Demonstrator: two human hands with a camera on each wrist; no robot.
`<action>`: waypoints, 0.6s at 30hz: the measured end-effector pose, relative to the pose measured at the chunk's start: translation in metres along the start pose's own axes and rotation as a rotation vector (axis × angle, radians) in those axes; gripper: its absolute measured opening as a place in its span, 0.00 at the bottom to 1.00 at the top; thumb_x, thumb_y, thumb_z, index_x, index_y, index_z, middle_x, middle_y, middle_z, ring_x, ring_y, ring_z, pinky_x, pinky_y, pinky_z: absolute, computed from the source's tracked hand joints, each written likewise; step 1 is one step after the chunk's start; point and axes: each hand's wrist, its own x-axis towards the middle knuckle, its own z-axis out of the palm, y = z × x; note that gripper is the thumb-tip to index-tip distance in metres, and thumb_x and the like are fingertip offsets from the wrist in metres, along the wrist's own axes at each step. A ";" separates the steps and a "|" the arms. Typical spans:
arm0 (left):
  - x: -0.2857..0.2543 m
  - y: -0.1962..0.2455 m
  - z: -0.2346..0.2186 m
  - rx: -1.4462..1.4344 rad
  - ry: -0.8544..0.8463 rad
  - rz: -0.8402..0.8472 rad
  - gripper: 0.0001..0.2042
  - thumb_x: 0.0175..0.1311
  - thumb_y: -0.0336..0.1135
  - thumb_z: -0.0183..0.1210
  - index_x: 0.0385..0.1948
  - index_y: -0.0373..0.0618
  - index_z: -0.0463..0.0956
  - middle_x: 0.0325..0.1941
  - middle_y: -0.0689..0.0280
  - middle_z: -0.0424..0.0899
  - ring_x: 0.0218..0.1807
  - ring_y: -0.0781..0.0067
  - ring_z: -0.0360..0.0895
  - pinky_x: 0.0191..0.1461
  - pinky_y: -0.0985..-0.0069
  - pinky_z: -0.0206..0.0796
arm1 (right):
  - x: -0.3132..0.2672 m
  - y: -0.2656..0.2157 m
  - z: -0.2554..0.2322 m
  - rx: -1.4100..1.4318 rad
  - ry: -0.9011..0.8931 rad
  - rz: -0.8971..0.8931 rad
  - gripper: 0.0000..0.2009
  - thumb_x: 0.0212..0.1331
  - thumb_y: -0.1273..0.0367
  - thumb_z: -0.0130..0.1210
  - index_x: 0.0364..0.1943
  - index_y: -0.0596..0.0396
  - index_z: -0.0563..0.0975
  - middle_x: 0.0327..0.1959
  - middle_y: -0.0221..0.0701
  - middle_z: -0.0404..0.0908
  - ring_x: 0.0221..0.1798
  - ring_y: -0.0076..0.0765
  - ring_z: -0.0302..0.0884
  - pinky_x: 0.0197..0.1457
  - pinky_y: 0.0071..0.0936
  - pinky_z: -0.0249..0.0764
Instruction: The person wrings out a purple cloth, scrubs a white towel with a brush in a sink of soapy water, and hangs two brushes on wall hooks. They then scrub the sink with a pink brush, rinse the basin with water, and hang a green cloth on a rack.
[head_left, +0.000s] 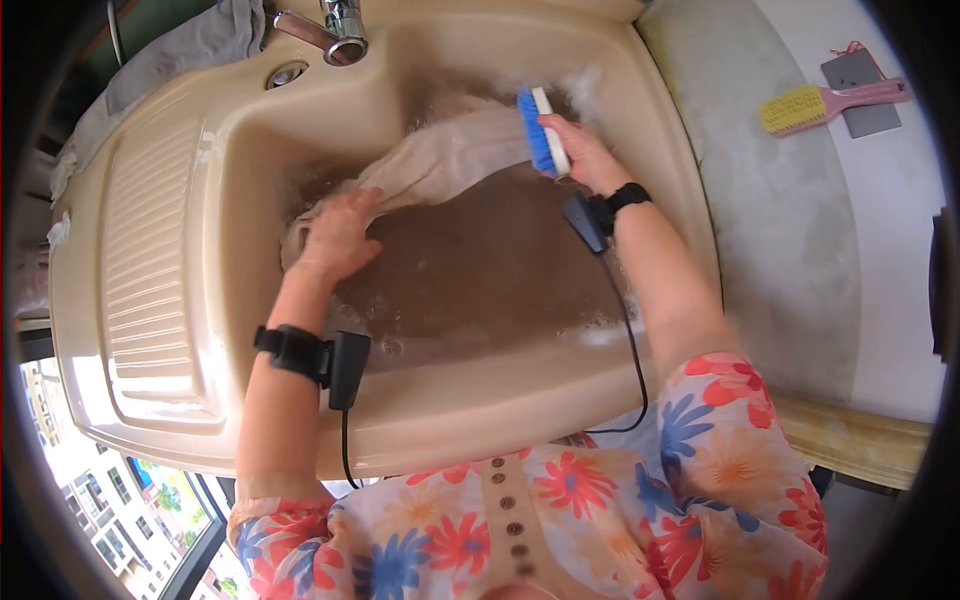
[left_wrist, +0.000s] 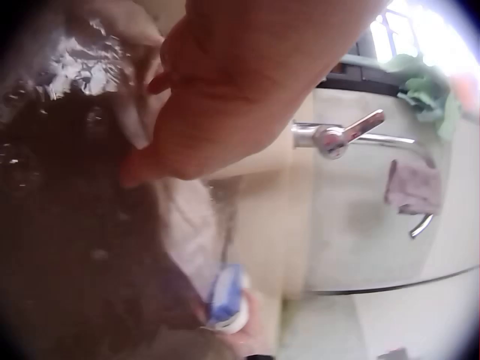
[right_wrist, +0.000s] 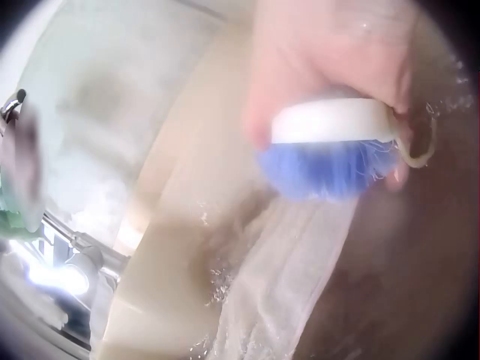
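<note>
A wet, pale cloth [head_left: 445, 160] stretches in an arc through brownish water in the sink. My left hand [head_left: 340, 232] rests on its left end, the thumb held apart from the fingers. In the left wrist view, the cloth [left_wrist: 187, 225] runs from beneath that hand toward the brush. My right hand [head_left: 588, 158] grips a scrubbing brush [head_left: 543, 132] by its white back, blue bristles facing left. In the right wrist view, the bristles [right_wrist: 330, 169] overlap the cloth's far end, and a small cord loop hangs from the brush.
A beige sink [head_left: 480, 400] surrounds the water, with a ribbed drainboard [head_left: 155, 280] on the left. The faucet [head_left: 340, 40] stands behind it. A grey cloth [head_left: 195, 50] drapes over the back left edge. On the right counter, a pink brush with yellow bristles [head_left: 800, 110] lies across a grey card [head_left: 862, 95].
</note>
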 end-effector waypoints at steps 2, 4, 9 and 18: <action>0.000 0.008 0.015 0.090 -0.180 -0.085 0.22 0.44 0.37 0.63 0.45 0.45 0.75 0.53 0.58 0.73 0.55 0.57 0.68 0.58 0.67 0.62 | 0.008 0.007 0.010 0.069 0.009 -0.040 0.18 0.48 0.61 0.61 0.37 0.61 0.75 0.28 0.31 0.77 0.26 0.30 0.76 0.28 0.27 0.73; 0.003 0.016 0.004 0.034 -0.244 -0.148 0.21 0.44 0.38 0.63 0.44 0.44 0.75 0.49 0.57 0.75 0.52 0.57 0.71 0.56 0.67 0.63 | 0.008 0.008 0.006 0.135 -0.043 -0.093 0.15 0.49 0.63 0.61 0.37 0.59 0.75 0.27 0.29 0.77 0.27 0.27 0.75 0.29 0.26 0.72; -0.001 0.040 -0.044 -0.191 -0.557 -0.251 0.20 0.47 0.42 0.62 0.40 0.40 0.77 0.35 0.59 0.81 0.36 0.65 0.77 0.44 0.72 0.67 | -0.024 -0.042 -0.032 0.018 -0.170 -0.004 0.15 0.50 0.63 0.61 0.34 0.62 0.76 0.26 0.29 0.78 0.25 0.24 0.75 0.26 0.23 0.73; -0.009 -0.035 -0.042 -0.727 -0.239 -0.594 0.18 0.52 0.42 0.58 0.37 0.34 0.76 0.30 0.63 0.80 0.32 0.71 0.75 0.38 0.75 0.66 | -0.012 -0.090 0.000 -0.179 -0.099 -0.222 0.19 0.51 0.60 0.58 0.40 0.63 0.74 0.29 0.31 0.78 0.28 0.25 0.76 0.32 0.25 0.75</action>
